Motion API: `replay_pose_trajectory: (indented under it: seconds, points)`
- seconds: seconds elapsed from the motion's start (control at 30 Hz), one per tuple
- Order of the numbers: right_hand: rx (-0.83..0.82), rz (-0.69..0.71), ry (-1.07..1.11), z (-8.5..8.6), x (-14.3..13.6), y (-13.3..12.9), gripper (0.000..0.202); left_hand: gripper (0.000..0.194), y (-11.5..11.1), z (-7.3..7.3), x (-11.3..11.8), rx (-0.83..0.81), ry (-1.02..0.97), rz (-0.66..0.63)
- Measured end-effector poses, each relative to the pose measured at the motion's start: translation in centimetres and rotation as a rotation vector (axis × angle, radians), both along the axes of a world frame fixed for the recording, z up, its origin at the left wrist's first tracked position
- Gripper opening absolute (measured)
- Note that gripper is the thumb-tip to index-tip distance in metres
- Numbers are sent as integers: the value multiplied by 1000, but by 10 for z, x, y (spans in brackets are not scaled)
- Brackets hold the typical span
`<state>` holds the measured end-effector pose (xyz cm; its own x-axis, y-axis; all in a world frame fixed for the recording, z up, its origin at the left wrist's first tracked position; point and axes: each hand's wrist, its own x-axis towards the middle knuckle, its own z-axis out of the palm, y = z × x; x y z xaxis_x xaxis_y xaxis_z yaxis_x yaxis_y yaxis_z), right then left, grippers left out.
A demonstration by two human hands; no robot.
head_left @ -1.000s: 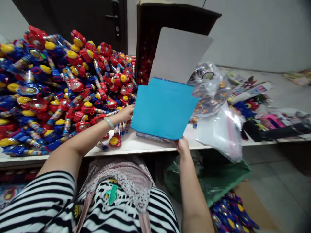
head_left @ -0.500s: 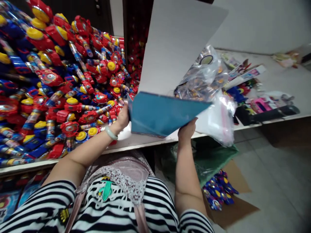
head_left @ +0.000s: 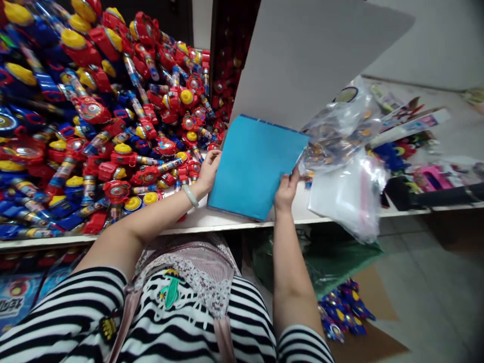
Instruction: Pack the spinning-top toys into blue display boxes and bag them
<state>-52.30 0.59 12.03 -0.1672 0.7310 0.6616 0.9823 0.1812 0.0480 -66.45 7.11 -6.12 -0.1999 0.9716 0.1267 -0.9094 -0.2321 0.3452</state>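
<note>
A flat blue sheet or folder [head_left: 257, 169] with a dark lower edge stands tilted over the front of the white table [head_left: 200, 218]. My left hand [head_left: 209, 171], below which a pale bangle circles the wrist, grips its left edge. On the right edge is my right hand [head_left: 286, 190], thumb and fingers closed on it. The fingertips behind the blue piece are hidden. Just behind it rises a large white board [head_left: 298, 60].
Red, blue and yellow toys [head_left: 124, 146] are heaped at the left. Clear plastic bags [head_left: 344, 196] lie right of my right hand, with pink and mixed items [head_left: 434, 176] beyond. Below are a green bag [head_left: 333, 257] and an open carton [head_left: 366, 343] holding blue toys.
The blue piece has turned so its bright, broad face shows, and looks less folded. My right hand has risen slightly with it. The whole view has shifted, moving the table items rightward.
</note>
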Motion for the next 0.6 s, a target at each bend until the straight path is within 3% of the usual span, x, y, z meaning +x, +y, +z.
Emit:
replay_pose_trajectory:
  seconds: [0.1,0.17,0.27,0.37,0.5,0.6]
  points:
    - [56,-54,-97,18,-8,0,64,35,-6,-4,-1,-45,121,113]
    - [8,-87,-142,37,-21,-1,66,43,-8,-4,-3,-16,219,165]
    - [-124,-140,-302,68,-43,4,74,50,-10,-5,-5,42,379,249]
    - [-347,-140,-390,91,-55,21,64,54,-10,-6,-4,76,455,344]
    - [-684,-263,-324,104,-54,58,40,60,-8,-11,4,53,568,470]
    - [-820,-412,-464,103,-57,86,35,55,-7,-15,15,80,754,543]
